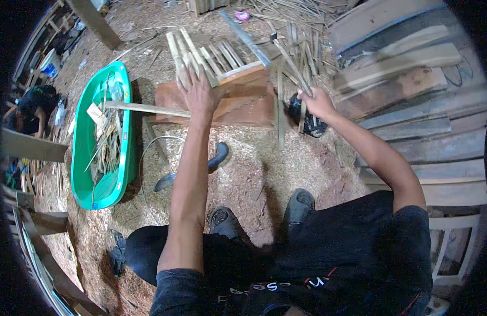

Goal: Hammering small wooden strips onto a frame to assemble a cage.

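Observation:
My left hand lies with outstretched fingers on pale wooden pieces at the far edge of a low reddish-brown wooden board. Several pale slats extend beyond its fingertips. In my right hand is a hammer, gripped by its handle, with its small dark head raised away from me. Below that hand sits a black plastic bag with sticks beside it. A long thin stick runs from my left wrist toward a green tub. A bluish, narrow strip slants down to the board's far corner.
The green tub at left holds wood scraps. Planks lie along the right side. A curved dark object rests on the shavings before my feet. At far left, another person bends down near a white bucket.

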{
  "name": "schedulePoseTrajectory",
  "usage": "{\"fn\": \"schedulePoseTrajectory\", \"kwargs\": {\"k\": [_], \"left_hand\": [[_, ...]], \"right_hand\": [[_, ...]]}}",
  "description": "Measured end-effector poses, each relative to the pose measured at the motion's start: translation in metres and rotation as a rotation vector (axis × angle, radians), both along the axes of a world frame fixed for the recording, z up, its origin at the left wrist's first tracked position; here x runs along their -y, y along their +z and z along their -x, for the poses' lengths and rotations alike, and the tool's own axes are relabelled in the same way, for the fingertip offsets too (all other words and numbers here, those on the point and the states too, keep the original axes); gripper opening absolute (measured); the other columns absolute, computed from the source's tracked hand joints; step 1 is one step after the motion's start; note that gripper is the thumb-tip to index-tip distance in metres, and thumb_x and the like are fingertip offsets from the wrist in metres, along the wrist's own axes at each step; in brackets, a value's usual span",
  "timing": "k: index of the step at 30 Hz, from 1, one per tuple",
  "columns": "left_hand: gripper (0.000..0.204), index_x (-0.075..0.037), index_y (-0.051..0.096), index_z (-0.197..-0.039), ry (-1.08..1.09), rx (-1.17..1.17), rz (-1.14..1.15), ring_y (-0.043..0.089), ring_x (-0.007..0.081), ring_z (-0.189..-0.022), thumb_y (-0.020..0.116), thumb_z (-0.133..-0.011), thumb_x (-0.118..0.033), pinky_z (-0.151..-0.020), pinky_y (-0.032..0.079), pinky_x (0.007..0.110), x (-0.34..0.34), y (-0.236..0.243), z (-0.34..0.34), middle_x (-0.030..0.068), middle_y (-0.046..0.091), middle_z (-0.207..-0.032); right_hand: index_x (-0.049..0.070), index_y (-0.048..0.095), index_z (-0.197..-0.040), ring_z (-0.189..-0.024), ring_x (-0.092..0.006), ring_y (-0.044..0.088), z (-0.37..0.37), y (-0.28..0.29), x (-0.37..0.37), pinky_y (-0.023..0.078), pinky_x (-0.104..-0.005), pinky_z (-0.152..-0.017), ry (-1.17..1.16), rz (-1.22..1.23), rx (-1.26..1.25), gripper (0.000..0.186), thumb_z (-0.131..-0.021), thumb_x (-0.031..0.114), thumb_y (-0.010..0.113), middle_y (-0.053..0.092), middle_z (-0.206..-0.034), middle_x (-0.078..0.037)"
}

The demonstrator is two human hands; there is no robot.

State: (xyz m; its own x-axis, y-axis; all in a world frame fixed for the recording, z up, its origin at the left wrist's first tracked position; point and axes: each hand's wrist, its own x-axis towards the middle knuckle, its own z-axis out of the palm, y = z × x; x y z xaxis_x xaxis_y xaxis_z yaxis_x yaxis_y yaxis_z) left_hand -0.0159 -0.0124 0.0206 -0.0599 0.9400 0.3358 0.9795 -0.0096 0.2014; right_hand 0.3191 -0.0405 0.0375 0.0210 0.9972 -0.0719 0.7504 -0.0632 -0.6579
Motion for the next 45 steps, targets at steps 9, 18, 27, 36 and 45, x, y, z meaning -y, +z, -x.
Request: {"fn": "schedulePoseTrajectory", "kwargs": {"k": [9, 18, 27, 36, 45], "left_hand": [[0.053, -0.003, 0.049, -0.136, -0.588, 0.047, 0.319, 0.048, 0.0358, -0.130, 0.056, -0.091, -0.029, -0.111, 0.033, 0.054, 0.059, -0.100, -0.128, 0.0193, 0.052, -0.138], [0.056, -0.005, 0.048, -0.133, -0.413, 0.322, 0.661, 0.056, 0.0353, -0.116, 0.066, -0.083, -0.021, -0.098, 0.044, 0.051, 0.082, -0.166, -0.207, 0.0188, 0.056, -0.129], [0.044, -0.014, 0.051, -0.139, -0.796, -0.092, 0.373, 0.027, 0.0300, -0.146, 0.047, -0.095, -0.019, -0.114, 0.027, 0.053, 0.057, -0.179, -0.295, 0.0090, 0.034, -0.155], [0.047, -0.019, 0.054, -0.136, -0.727, 0.073, 0.310, 0.029, 0.0302, -0.144, 0.058, -0.090, -0.025, -0.114, 0.026, 0.058, 0.041, -0.220, -0.276, 0.0108, 0.036, -0.152], [0.049, -0.016, 0.054, -0.134, -0.741, 0.293, 0.331, 0.040, 0.0324, -0.137, 0.063, -0.088, -0.029, -0.112, 0.028, 0.059, 0.037, -0.199, -0.261, 0.0126, 0.046, -0.144]], "right_hand": [[0.000, 0.059, -0.093, -0.054, -0.0179, 0.061, -0.030, -0.125, 0.027, 0.051, -0.0322, -0.044, -0.362, 0.475, -0.398, 0.018, -0.098, 0.017, 0.059, 0.060, -0.070, -0.008], [-0.002, 0.060, -0.098, -0.079, -0.0400, 0.066, -0.051, -0.165, 0.079, 0.051, -0.0494, -0.073, -0.279, 0.165, -0.024, 0.026, -0.097, 0.023, 0.056, 0.067, -0.085, -0.024], [0.000, 0.066, -0.091, -0.078, -0.0445, 0.064, -0.134, -0.199, 0.035, 0.049, -0.0468, -0.069, -0.255, -0.060, -0.113, 0.026, -0.096, 0.024, 0.060, 0.066, -0.077, -0.024], [0.002, 0.069, -0.098, -0.091, -0.0436, 0.066, -0.113, -0.208, 0.005, 0.052, -0.0496, -0.080, -0.237, 0.051, 0.018, 0.022, -0.082, 0.017, 0.070, 0.068, -0.090, -0.025], [0.002, 0.068, -0.103, -0.072, -0.0299, 0.068, -0.142, -0.207, -0.003, 0.052, -0.0429, -0.067, -0.055, 0.064, -0.157, 0.026, -0.085, 0.021, 0.070, 0.070, -0.083, -0.018]]}}
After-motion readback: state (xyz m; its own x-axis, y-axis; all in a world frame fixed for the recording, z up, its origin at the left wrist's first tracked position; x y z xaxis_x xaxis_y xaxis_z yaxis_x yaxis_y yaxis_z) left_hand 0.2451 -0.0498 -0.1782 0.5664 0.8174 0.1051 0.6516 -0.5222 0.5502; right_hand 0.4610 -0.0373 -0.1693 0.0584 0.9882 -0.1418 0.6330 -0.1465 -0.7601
